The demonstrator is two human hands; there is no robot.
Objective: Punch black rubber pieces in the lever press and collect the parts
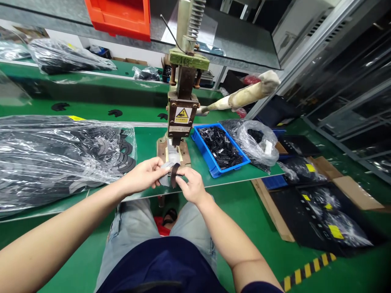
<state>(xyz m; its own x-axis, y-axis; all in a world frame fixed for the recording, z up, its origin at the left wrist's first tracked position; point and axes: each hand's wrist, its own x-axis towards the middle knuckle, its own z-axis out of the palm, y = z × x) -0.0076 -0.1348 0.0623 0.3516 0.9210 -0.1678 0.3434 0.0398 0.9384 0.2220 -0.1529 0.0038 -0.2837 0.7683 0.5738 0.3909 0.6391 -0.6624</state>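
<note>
Both hands meet at the table edge before the press (182,118). The left hand (143,176) and right hand (191,185) pinch a curved black part (174,174); fingers hide its full outline.

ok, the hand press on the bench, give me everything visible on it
The hand press stands upright at the middle of the green bench, beside the blue bin. It looks like worn metal: a brown ram block with a yellow warning sticker, a greenish top plate, a coil spring above, and a base plate below. Its lever, wrapped in pale tape, juts up to the right. Neither hand touches it; the left hand and right hand hold a dark curved part just in front of its base.
</note>
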